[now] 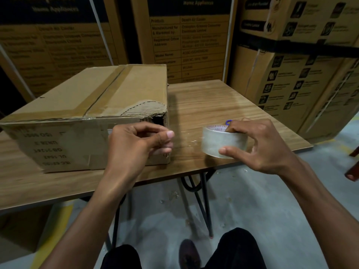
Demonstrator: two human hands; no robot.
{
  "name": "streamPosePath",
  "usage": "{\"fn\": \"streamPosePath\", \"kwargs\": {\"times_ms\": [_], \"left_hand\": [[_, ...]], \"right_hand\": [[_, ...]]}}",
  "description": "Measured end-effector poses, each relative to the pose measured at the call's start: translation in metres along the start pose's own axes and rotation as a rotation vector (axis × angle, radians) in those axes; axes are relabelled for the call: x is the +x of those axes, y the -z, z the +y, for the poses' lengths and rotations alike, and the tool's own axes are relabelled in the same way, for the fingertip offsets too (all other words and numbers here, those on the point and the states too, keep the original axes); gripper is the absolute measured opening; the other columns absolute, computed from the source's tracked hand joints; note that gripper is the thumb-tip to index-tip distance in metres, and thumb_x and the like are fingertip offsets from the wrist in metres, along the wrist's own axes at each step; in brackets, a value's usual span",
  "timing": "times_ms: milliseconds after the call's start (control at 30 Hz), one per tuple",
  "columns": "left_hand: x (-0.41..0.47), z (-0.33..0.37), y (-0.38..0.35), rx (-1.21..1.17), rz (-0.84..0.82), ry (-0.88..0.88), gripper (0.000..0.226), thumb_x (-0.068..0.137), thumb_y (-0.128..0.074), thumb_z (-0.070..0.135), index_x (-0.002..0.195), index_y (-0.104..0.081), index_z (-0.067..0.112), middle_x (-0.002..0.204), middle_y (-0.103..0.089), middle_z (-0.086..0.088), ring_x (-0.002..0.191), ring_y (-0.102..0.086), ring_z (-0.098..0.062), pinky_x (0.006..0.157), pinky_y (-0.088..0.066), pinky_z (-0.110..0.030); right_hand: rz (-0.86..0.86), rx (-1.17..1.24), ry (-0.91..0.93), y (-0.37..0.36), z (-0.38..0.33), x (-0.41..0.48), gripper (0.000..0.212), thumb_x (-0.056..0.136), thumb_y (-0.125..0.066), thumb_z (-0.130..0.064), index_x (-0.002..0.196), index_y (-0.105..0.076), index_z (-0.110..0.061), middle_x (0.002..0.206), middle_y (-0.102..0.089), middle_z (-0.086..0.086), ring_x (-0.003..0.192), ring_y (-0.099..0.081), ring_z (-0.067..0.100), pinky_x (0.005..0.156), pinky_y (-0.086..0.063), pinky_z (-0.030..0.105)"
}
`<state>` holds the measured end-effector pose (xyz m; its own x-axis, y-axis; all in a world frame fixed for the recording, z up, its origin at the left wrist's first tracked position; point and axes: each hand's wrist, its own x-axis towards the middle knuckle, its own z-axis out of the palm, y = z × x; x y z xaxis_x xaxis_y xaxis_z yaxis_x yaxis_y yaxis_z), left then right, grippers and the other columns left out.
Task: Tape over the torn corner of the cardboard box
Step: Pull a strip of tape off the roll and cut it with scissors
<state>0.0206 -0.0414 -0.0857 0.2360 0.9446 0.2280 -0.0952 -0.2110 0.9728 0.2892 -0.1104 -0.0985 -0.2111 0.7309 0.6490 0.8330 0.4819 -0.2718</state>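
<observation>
A brown cardboard box (pixel 81 105) lies on the wooden table (pixel 223 101). Its near right top corner (pixel 149 111) is torn, with bare corrugated ridges and a dark hole at the edge. My left hand (pixel 136 142) is in front of that corner, thumb and fingers pinched on the free end of a clear tape strip (pixel 187 137). The strip stretches right to a roll of clear tape (pixel 221 141), which my right hand (pixel 258 144) grips from the right side, just above the table's front edge.
Tall printed appliance cartons (pixel 186 35) stand close behind the table and stacked cartons (pixel 299 74) to the right. A small blue object (pixel 228 121) peeks out behind the roll. The table has black metal legs (pixel 204 200); below lies grey concrete floor.
</observation>
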Motion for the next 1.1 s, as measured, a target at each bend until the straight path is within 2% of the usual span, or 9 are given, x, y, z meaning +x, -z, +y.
{"fn": "streamPosePath", "kwargs": {"times_ms": [100,167,300,500,667,733,900,1000,1100], "left_hand": [[-0.004,-0.001,0.001,-0.015,0.024,0.001,0.021,0.068,-0.083,0.013,0.085,-0.079,0.001,0.075,-0.078,-0.017,0.068,-0.078,-0.031,0.065,-0.066,-0.031],[-0.006,-0.002,0.002,-0.032,0.038,0.014,0.024,0.067,-0.083,0.013,0.086,-0.079,0.000,0.076,-0.078,-0.019,0.067,-0.078,-0.030,0.066,-0.066,-0.031],[-0.010,-0.007,0.000,-0.058,0.049,0.038,0.016,0.071,-0.083,0.007,0.085,-0.079,0.001,0.073,-0.078,-0.017,0.065,-0.078,-0.027,0.063,-0.065,-0.028],[-0.024,-0.026,0.001,-0.068,0.098,0.087,0.014,0.071,-0.083,0.008,0.084,-0.080,0.003,0.075,-0.078,-0.016,0.072,-0.079,-0.031,0.068,-0.067,-0.031],[-0.033,-0.043,-0.005,-0.079,0.098,0.127,0.016,0.073,-0.082,0.010,0.088,-0.080,0.003,0.081,-0.079,-0.018,0.076,-0.080,-0.030,0.069,-0.066,-0.028],[-0.037,-0.050,-0.010,-0.095,0.097,0.146,0.009,0.080,-0.078,0.004,0.089,-0.079,0.003,0.082,-0.080,-0.017,0.076,-0.081,-0.028,0.068,-0.065,-0.027],[-0.043,-0.066,-0.028,-0.108,0.110,0.143,0.009,0.087,-0.076,0.004,0.096,-0.079,0.004,0.088,-0.081,-0.015,0.082,-0.081,-0.028,0.074,-0.066,-0.032],[-0.045,-0.069,-0.032,-0.092,0.126,0.105,0.009,0.088,-0.076,0.005,0.097,-0.080,0.005,0.089,-0.081,-0.013,0.084,-0.081,-0.027,0.076,-0.066,-0.030],[-0.047,-0.071,-0.032,-0.068,0.119,0.069,0.011,0.088,-0.075,0.006,0.098,-0.079,0.006,0.090,-0.081,-0.011,0.084,-0.081,-0.025,0.076,-0.065,-0.029]], "right_hand": [[0.054,-0.043,-0.006,0.002,0.001,0.000,0.027,0.080,-0.076,-0.045,0.073,-0.059,-0.026,0.060,-0.050,-0.013,0.052,-0.047,-0.001,0.051,-0.034,0.019],[0.075,-0.109,-0.007,0.002,0.005,0.000,0.035,0.080,-0.073,-0.053,0.070,-0.063,-0.020,0.059,-0.051,-0.011,0.048,-0.046,0.004,0.048,-0.036,0.025],[0.034,-0.196,-0.009,-0.004,0.013,0.000,0.042,0.081,-0.068,-0.059,0.071,-0.064,-0.019,0.059,-0.047,-0.011,0.051,-0.045,0.014,0.058,-0.033,0.026],[0.045,-0.335,-0.025,-0.021,0.027,-0.012,0.052,0.080,-0.063,-0.068,0.084,-0.071,-0.018,0.064,-0.067,0.004,0.056,-0.051,0.022,0.058,-0.040,0.029],[-0.049,-0.280,-0.016,-0.028,0.041,-0.029,0.047,0.090,-0.055,-0.062,0.083,-0.064,-0.016,0.066,-0.048,-0.009,0.066,-0.042,0.025,0.067,-0.043,0.036],[-0.027,-0.320,0.025,-0.030,0.050,-0.036,0.046,0.093,-0.055,-0.059,0.085,-0.065,-0.015,0.069,-0.060,0.000,0.063,-0.041,0.024,0.073,-0.040,0.036],[0.062,-0.462,0.066,-0.036,0.061,-0.045,0.046,0.092,-0.061,-0.053,0.094,-0.071,-0.008,0.079,-0.074,0.007,0.063,-0.063,0.027,0.076,-0.041,0.039],[0.065,-0.277,-0.084,-0.031,0.058,-0.045,0.045,0.089,-0.062,-0.055,0.095,-0.071,-0.011,0.083,-0.070,-0.002,0.075,-0.057,0.014,0.081,-0.041,0.039],[0.228,-0.037,-0.268,-0.012,0.059,-0.023,0.024,0.096,-0.059,-0.034,0.098,-0.071,-0.014,0.091,-0.068,-0.007,0.084,-0.060,0.012,0.082,-0.045,0.028]]}}
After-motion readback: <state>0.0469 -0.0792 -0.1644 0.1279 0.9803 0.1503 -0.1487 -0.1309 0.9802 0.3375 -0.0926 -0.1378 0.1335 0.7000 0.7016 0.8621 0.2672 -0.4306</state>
